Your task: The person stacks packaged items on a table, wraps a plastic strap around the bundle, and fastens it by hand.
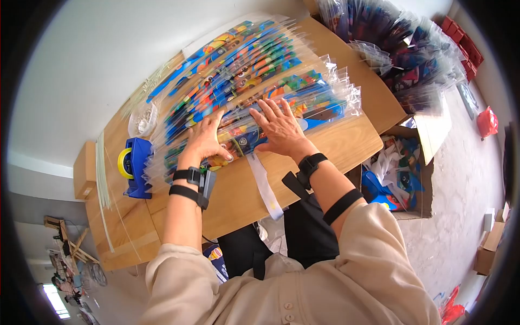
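Note:
A row of overlapping clear plastic sleeves [238, 81] with colourful printed pieces inside covers the table's far half. On the nearest sleeves rests my left hand [206, 140], thumb and fingers spread. My right hand [279, 127] lies on the same near sleeves further right, its fingers stretched out and apart. Neither hand is closed around anything. From under the near edge of the sleeves, a white strip [264, 181] hangs towards my lap, between the two wrists.
Left of the sleeves stand a blue tape dispenser [142, 168] and a clear tub [143, 120] of small white pieces. Thin pale sticks [102, 173] lie on the wooden table [233, 203]. An open carton [428, 189] of scraps sits at the right; more filled sleeves [411, 59] stand behind.

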A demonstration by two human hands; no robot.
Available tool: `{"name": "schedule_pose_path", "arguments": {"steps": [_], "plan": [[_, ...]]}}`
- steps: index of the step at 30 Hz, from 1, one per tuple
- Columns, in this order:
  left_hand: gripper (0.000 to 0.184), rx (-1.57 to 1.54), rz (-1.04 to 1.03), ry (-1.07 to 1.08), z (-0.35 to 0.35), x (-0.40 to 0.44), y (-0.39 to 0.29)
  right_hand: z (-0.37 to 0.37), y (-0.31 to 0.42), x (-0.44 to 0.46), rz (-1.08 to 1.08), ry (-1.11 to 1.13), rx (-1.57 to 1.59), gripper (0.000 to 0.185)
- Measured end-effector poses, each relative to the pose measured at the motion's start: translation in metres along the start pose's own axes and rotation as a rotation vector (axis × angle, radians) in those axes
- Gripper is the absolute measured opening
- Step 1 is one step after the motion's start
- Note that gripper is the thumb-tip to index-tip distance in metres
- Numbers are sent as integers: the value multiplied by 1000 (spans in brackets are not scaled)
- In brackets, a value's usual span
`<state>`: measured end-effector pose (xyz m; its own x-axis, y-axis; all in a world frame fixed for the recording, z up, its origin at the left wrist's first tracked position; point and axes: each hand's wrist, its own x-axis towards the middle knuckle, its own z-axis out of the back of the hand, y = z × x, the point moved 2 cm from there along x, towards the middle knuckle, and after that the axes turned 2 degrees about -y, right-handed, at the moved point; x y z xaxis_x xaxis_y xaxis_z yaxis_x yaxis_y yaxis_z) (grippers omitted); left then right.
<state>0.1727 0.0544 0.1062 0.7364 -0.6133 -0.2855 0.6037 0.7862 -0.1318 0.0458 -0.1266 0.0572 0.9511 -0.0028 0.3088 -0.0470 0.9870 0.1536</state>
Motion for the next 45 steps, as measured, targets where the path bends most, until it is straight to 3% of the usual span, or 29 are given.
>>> {"name": "schedule_pose_path", "arguments": {"steps": [3,7,8,9,12,15,16,18,21,22,23,26,27,29,30,34,43,45], "plan": [[139,82,-40,-166,-4,-20,-9,8,4,-6,6,-45,6,98],[128,96,-100,-376,-8,-54,-21,25,20,-28,10,-140,18,95],[121,95,-120,-417,-12,-62,-24,31,25,-36,15,-173,92,80],[121,95,-112,-416,-16,-70,-27,31,28,-45,20,-170,96,80],[114,109,-134,-508,-28,-94,-36,35,33,-74,28,-325,103,56],[115,49,-131,-515,-45,-109,-37,27,25,-104,-44,-457,105,60],[115,47,-122,-508,-48,-113,-37,29,25,-110,-41,-449,112,60],[112,9,-134,-462,-53,-120,-40,38,23,-121,-99,-449,113,36],[108,-45,-189,-491,-56,-130,-46,33,25,-136,-88,-362,112,32],[87,-84,-257,-628,-53,-135,-50,33,27,-140,-72,-374,140,35],[87,-83,-252,-626,-56,-135,-51,32,30,-143,-70,-371,143,35],[34,-195,-299,-803,-58,-134,-49,29,39,-148,-42,-332,181,32],[34,-196,-296,-802,-60,-133,-48,28,43,-148,-9,-341,183,31],[29,-314,-381,-553,-71,-128,-49,28,50,-147,25,-348,189,30],[34,-195,-361,-495,-70,-127,-54,27,53,-145,23,-343,192,32],[49,-198,-333,-589,-59,-114,-62,27,55,-146,-9,-311,207,37],[53,-257,-378,-562,-54,-89,-49,23,48,-143,-70,-305,243,46],[54,-235,-379,-555,-53,-93,-50,25,49,-140,-48,-308,193,39]]}}
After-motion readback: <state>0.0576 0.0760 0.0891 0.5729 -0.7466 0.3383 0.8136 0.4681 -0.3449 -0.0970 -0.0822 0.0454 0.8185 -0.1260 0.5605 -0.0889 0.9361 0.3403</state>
